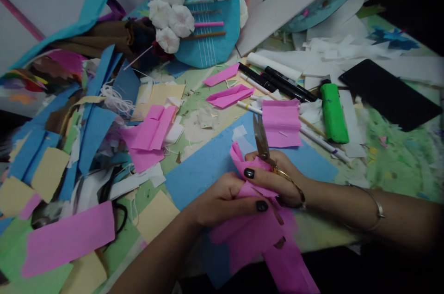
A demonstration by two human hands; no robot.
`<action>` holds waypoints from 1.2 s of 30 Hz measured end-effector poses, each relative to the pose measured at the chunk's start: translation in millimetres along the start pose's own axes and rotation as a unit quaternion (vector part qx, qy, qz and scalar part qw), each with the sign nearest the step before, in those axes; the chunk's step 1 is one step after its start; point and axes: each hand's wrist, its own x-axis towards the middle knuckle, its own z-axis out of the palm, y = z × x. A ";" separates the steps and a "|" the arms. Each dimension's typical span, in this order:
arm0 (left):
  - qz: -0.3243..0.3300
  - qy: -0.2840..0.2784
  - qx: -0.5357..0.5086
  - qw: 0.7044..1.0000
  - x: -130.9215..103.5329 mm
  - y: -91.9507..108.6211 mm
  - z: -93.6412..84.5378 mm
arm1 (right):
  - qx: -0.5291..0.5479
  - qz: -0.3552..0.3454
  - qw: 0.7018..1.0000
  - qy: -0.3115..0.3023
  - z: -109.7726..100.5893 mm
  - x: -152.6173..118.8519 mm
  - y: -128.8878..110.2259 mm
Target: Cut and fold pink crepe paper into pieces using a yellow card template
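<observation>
Pink paper point(249, 238) hangs over the table's near edge, its upper part bunched between both hands. My left hand point(222, 199) is closed on the paper, with the thumb lying across it. Just right of it, my right hand point(280, 176) pinches the same paper under its thumb and also holds the scissors point(262, 139). The scissors' blades point up and away, and their gold handles rest in the palm. Under the hands lies a blue sheet point(197, 174), with a creased pink piece point(281, 123) on its far part.
Paper scraps point(45, 169) pile up at the left. A blue paper guitar point(211, 49) with white flowers stands at the back. Black markers point(277, 83), a green object point(333, 111) and a black sheet point(391, 93) lie beyond the hands to the right.
</observation>
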 end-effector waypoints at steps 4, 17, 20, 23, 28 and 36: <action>0.012 -0.040 -0.043 0.998 -1.8 -1.7 -5.0 | 0.004 0.007 1.000 0.014 -1.5 -0.7 1.3; 0.045 0.081 -0.131 0.987 -3.7 3.1 -5.6 | 0.119 0.054 0.991 0.000 0.0 1.1 -5.1; 0.049 0.079 -0.142 0.985 -3.6 2.7 -6.1 | 0.105 0.052 0.993 0.009 -2.9 2.2 -3.4; 0.059 0.125 -0.134 0.981 -3.4 4.0 -8.5 | 0.022 0.031 0.997 0.074 -9.8 7.2 -7.5; 0.080 0.195 -0.100 0.972 -3.8 11.5 -14.8 | -0.163 0.076 0.978 0.105 -31.0 15.5 -27.1; 0.145 0.255 -0.052 0.955 -10.9 22.6 -17.9 | -0.292 0.099 0.949 -0.072 -61.6 -5.9 -72.6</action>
